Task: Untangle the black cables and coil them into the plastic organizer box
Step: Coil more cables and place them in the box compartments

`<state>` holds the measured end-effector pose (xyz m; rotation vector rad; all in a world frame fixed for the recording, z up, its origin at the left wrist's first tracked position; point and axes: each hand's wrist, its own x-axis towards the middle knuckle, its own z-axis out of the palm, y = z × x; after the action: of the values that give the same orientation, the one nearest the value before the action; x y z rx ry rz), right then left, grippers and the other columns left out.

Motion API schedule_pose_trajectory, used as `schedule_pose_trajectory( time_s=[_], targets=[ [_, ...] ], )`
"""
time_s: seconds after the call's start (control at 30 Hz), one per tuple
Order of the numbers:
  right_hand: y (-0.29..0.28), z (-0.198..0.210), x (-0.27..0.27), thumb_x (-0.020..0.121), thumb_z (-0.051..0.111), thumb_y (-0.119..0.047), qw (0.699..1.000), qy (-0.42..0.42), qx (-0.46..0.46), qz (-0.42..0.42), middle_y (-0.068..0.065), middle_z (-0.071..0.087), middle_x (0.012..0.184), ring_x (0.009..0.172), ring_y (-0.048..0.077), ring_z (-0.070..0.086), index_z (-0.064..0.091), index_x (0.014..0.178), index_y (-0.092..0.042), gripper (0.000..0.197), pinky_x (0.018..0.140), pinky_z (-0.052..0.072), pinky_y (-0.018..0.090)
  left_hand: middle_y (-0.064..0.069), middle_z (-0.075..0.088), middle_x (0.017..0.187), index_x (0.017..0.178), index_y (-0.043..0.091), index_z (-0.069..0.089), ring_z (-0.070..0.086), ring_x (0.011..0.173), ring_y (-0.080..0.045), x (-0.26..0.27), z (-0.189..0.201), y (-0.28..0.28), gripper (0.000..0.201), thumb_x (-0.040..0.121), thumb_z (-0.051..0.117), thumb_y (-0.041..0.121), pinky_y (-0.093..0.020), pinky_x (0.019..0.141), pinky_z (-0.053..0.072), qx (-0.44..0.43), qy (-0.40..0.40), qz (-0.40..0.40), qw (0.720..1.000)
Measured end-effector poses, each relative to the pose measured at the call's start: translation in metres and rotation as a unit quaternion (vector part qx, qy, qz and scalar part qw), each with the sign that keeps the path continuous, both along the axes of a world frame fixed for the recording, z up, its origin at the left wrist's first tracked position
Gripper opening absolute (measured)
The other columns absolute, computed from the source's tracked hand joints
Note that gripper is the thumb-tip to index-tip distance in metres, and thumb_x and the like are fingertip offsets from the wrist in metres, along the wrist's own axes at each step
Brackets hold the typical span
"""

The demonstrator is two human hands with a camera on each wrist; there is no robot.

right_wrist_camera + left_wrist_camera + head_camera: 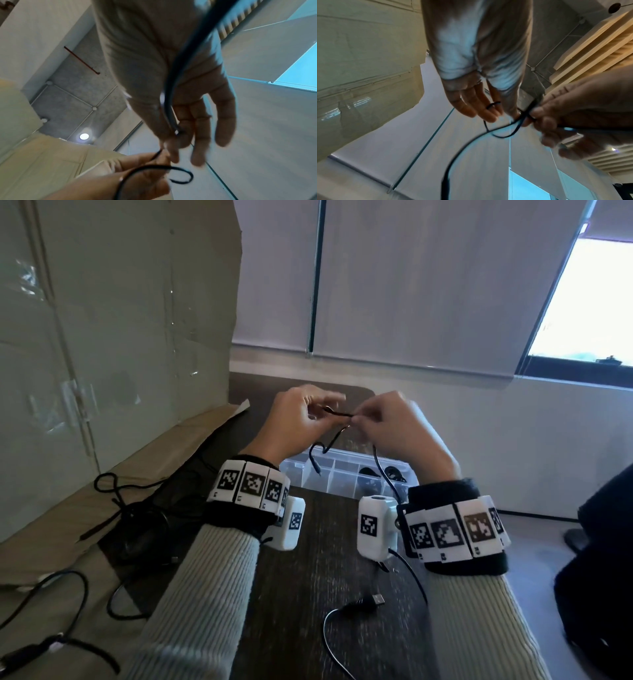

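Hands meet above the far end of a dark wooden table [308,559], both working one thin black cable [337,413]. The left hand [301,419] pinches the cable between thumb and curled forefinger, its other fingers loosely bent; the left wrist view shows a small loop of cable lying across those fingers [489,108]. The right hand [390,422] pinches the same cable at its fingertips, just beside the left hand's grip, so a short span runs taut between the two. From the pinch points the cable droops in loops toward the clear plastic organizer box [301,470], which sits on the table directly below the hands; one free end with a small plug [318,470] dangles over a compartment at the box's left side. Dark coiled items [394,474] already lie in compartments at the box's right side. A second cable ending in a USB plug [375,599] lies on the near part of the table. More black cables [116,498] remain tangled at the left, spilling from the table onto flattened cardboard [51,525]. Both wrists carry marker bands over ribbed sleeves.
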<state>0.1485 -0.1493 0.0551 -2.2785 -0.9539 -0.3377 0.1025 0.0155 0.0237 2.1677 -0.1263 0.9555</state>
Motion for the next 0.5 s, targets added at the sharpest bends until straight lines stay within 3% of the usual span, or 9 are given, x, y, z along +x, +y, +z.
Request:
schedule_pose_trajectory(
  time_s=[0.07,0.1,0.17,0.23,0.3,0.4,0.5],
  targets=[
    [-0.002,0.002,0.002,0.092,0.058,-0.018,0.996,-0.010,0.083,-0.003,-0.003,0.065,0.069,0.063,0.011,0.056,0.073,0.086,-0.020,0.017,0.059,0.043,0.019,0.001,0.048,0.134,0.144,0.019,0.036,0.061,0.105,-0.009,0.003,-0.002,-0.003,0.077,0.080,0.072,0.042,-0.032,0.087,0.054,-0.053,0.042,0.012,0.998],
    [-0.004,0.003,0.004,0.092,0.058,-0.017,0.991,-0.008,0.136,0.002,-0.005,0.065,0.067,0.063,0.012,0.059,0.073,0.085,-0.022,0.017,0.061,0.045,0.020,-0.001,0.040,0.142,0.149,0.020,0.022,0.058,0.111,-0.011,0.004,-0.003,-0.006,0.085,0.082,0.065,0.050,-0.036,0.091,0.051,-0.079,0.083,0.004,0.993],
    [-0.007,0.006,0.006,0.092,0.059,-0.016,0.971,0.022,0.238,0.019,-0.007,0.067,0.067,0.062,0.012,0.065,0.072,0.086,-0.024,0.017,0.060,0.046,0.017,-0.003,0.042,0.146,0.150,0.019,0.019,0.060,0.112,-0.013,0.004,-0.005,-0.009,0.080,0.088,0.045,0.062,-0.042,0.098,0.047,-0.096,0.153,-0.049,0.982],
    [-0.012,0.008,0.009,0.093,0.060,-0.017,0.950,0.048,0.306,0.022,-0.005,0.070,0.070,0.059,0.009,0.067,0.073,0.090,-0.022,0.015,0.057,0.044,0.013,-0.007,0.066,0.120,0.136,0.010,0.045,0.069,0.095,-0.014,0.000,-0.005,-0.011,0.068,0.091,0.034,0.061,-0.038,0.095,0.049,-0.086,0.186,-0.122,0.971],
    [-0.018,0.011,0.012,0.093,0.061,-0.018,0.931,0.061,0.359,0.011,-0.003,0.072,0.074,0.057,0.008,0.067,0.073,0.094,-0.020,0.013,0.056,0.043,0.011,-0.009,0.071,0.084,0.105,0.007,0.065,0.071,0.076,-0.018,-0.002,-0.006,-0.010,0.052,0.094,0.041,0.051,-0.032,0.086,0.052,-0.087,0.181,-0.158,0.967],
    [-0.028,0.013,0.018,0.096,0.057,-0.016,0.904,0.078,0.419,0.005,0.002,0.072,0.081,0.052,0.009,0.066,0.072,0.099,-0.014,0.016,0.051,0.042,0.010,-0.004,0.056,0.061,0.082,0.005,0.065,0.063,0.061,-0.018,-0.004,-0.006,0.000,0.041,0.099,0.044,0.035,-0.037,0.077,0.054,-0.104,0.146,-0.150,0.972],
    [-0.041,0.011,0.026,0.097,0.054,-0.013,0.892,0.083,0.443,-0.015,0.004,0.070,0.082,0.050,0.009,0.064,0.070,0.099,-0.011,0.017,0.047,0.041,0.010,0.002,0.049,0.058,0.090,0.007,0.062,0.059,0.057,-0.015,-0.014,-0.001,0.013,0.033,0.102,0.038,0.026,-0.029,0.068,0.054,-0.167,0.130,-0.179,0.961]
  ],
)
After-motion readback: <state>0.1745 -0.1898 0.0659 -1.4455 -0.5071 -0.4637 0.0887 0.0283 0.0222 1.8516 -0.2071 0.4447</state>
